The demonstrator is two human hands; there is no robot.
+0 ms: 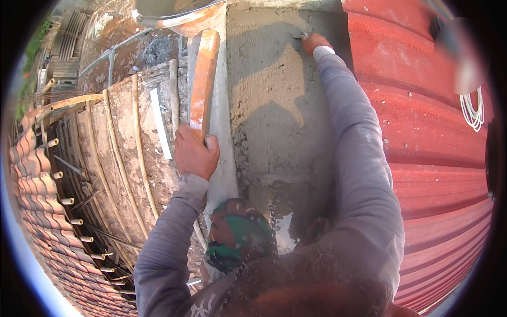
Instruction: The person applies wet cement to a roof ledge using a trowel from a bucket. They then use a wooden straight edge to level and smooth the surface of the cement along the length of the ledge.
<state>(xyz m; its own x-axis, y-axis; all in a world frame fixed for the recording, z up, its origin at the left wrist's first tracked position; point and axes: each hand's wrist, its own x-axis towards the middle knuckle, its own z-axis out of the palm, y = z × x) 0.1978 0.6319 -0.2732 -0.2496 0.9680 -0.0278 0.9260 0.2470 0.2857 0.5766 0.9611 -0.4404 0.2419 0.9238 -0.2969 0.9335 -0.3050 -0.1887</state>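
My left hand (195, 153) is closed round the lower end of a long orange-brown straightedge bar (205, 79), smeared with pale mortar. The bar's far end reaches up to a mortar-crusted bucket (203, 20). Stretched far ahead, my right hand (315, 42) is closed on a trowel (297, 36); just a thin bit of its metal shows, and the blade is hard to make out. Below it spreads a strip of grey mortar (269, 100), smooth at the far end and rougher nearer me. Shadows of my arm and head fall across it.
Red corrugated roofing (417, 127) runs along the right, with a coil of white cable (471, 111) on it. A pale ledge (224, 127) edges the mortar's left side, beyond which lies a drop with wooden poles (140, 142) and roof tiles (58, 227). My camouflage-covered knee (237, 232) is close below.
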